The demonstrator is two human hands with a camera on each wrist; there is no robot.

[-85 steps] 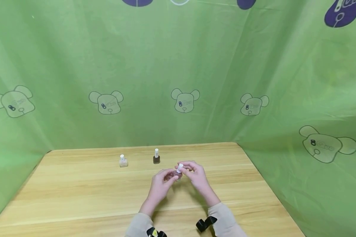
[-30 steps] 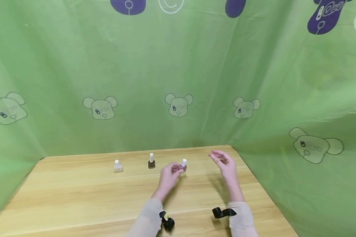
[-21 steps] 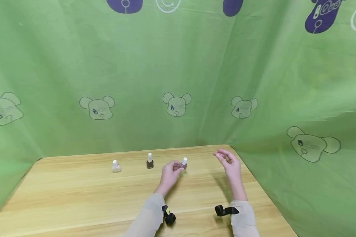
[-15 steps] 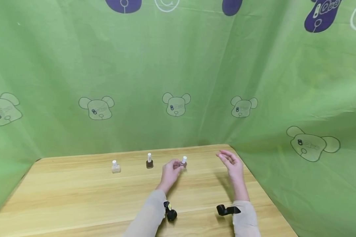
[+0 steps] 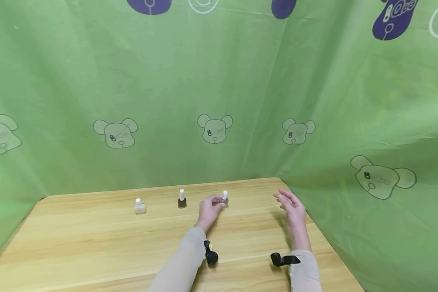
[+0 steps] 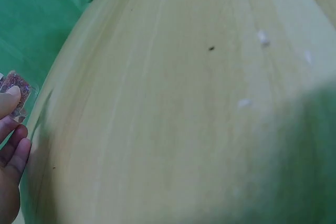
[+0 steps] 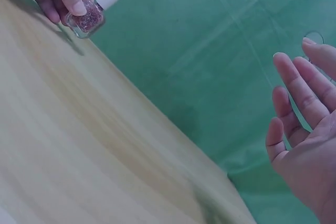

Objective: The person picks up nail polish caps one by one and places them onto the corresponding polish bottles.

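Between thumb and fingers, my left hand (image 5: 209,209) pinches a white-capped nail polish bottle (image 5: 224,198). In the right wrist view the glass of this nail polish bottle (image 7: 88,18) shows purple-pink glitter, and its cap points up and to the right. Only a corner of the glittery bottle (image 6: 17,88) appears at the left edge of the left wrist view. Whether its base touches the table is hard to tell. Over the table's right side, my right hand (image 5: 293,211) is held up with relaxed fingers and nothing in them; the right wrist view shows its palm (image 7: 315,156).
A dark nail polish bottle (image 5: 182,202) stands upright left of my left hand. Further left is a clear, pale nail polish bottle (image 5: 140,208). The wooden table (image 5: 95,243) is bounded by a green curtain (image 5: 168,81) at the back and sides.
Both hands were on the glitter bottle at first. The right hand has let go and moved off to the right, its fingers spreading lately. The left hand has carried the bottle toward the back.
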